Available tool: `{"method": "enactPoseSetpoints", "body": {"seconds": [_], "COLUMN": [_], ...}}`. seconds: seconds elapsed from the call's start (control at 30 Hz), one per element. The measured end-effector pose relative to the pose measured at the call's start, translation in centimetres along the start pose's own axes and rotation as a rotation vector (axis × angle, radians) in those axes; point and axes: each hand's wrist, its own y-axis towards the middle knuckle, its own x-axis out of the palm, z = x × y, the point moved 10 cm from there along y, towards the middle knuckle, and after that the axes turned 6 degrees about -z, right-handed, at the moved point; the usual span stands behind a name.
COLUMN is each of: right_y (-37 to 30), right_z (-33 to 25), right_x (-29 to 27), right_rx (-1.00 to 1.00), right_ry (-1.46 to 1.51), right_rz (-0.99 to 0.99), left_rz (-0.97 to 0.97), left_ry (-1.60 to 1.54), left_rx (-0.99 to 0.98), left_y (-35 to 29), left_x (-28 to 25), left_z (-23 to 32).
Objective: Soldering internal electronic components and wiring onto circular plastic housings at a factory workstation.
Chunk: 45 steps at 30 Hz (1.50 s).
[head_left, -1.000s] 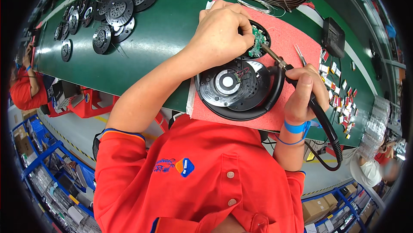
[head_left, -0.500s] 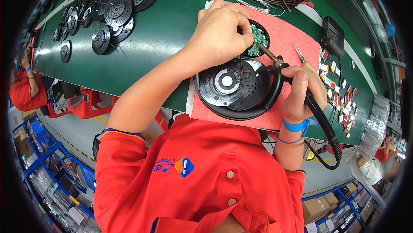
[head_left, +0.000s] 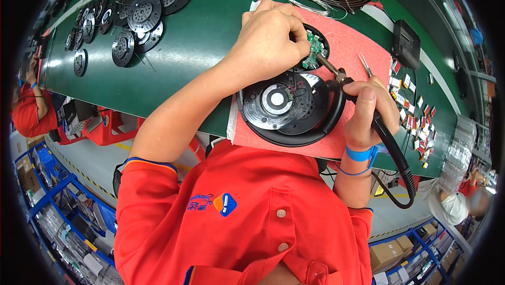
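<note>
green bench (head_left: 202, 37), pink mat (head_left: 353, 43); right fingers (head_left: 367, 95) grip soldering iron (head_left: 390, 138); left fingers (head_left: 300, 33), grasp unclear

Wide gap between discs (head_left: 144, 14) and left hand (head_left: 276, 37); soldering iron (head_left: 388, 136) blocks circuit board's (head_left: 315, 52) right.

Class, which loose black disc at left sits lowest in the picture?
The disc at the group's lower left; every other one there sits higher on the green table.
</note>
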Motion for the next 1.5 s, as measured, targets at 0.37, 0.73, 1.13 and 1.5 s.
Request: {"method": "enactPoseSetpoints", "body": {"seconds": [0.37,0.73,1.13,1.5], "right_y": [-0.07,-0.01,0.14,0.09], "right_z": [-0.04,-0.07,0.31,0.41], "right_x": [-0.56,-0.16,0.29,0.12], "right_rx": [-0.021,0.0,0.009,0.025], "right_ry": [0.014,-0.011,-0.004,0.003], "right_rz": [0.04,0.02,0.001,0.009], "left_rz": [-0.044,-0.061,-0.058,-0.056], "left_ry": [0.023,0.016,0.023,0.027], "left_rx": [-0.009,-0.029,-0.03,-0.031], "left_y": [0.05,-0.01,-0.03,-0.01], "left_x": [-0.04,-0.01,0.0,0.01], "left_z": [0.24,0.16,0.1,0.15]}}
